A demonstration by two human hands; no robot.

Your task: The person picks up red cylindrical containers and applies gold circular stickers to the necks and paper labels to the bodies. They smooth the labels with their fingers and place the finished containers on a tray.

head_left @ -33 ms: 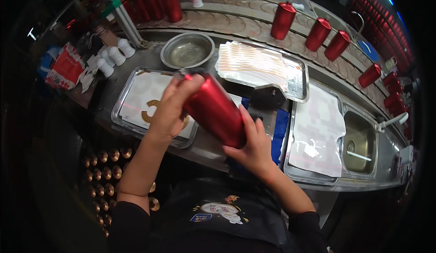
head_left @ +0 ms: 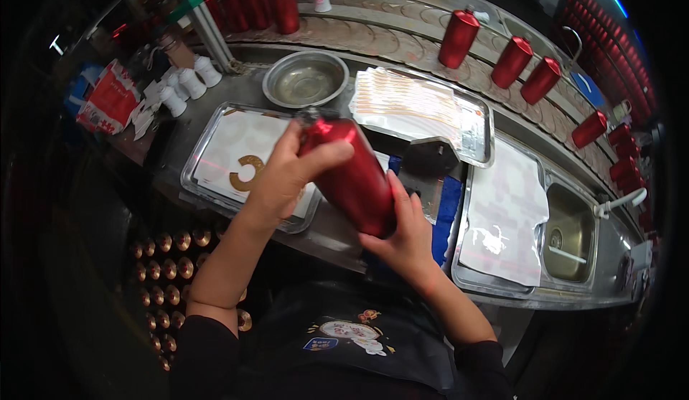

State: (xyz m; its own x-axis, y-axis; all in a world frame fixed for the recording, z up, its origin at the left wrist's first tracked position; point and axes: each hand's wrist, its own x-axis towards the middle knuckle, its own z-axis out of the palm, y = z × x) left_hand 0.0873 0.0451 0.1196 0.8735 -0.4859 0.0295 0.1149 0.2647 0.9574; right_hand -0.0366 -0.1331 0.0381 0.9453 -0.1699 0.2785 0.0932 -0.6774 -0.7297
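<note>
A shiny red metal bottle [head_left: 353,177] is held tilted in front of me over the worktop, its dark neck pointing up and to the left. My left hand [head_left: 283,181] is closed round its upper part, with the thumb lying across the front. Lower down, my right hand [head_left: 408,241] grips the base end from the right side. Close to the left hand is a metal tray with white sheets [head_left: 233,138] and a gold C-shaped piece [head_left: 245,172]. Behind the right hand sit a black angled block [head_left: 430,157] and a blue cloth [head_left: 448,203].
A metal bowl [head_left: 306,78] stands behind the left tray. Gold-striped sheets [head_left: 405,99] fill another tray. White sheets [head_left: 502,220] lie beside the sink [head_left: 567,231]. Several red bottles [head_left: 512,61] stand along the conveyor [head_left: 373,33]. White spools [head_left: 191,83] are at the left.
My left hand has shifted on the bottle; its thumb now lies further across the front. Bottle and hands have moved slightly right, and the whole view has shifted a little.
</note>
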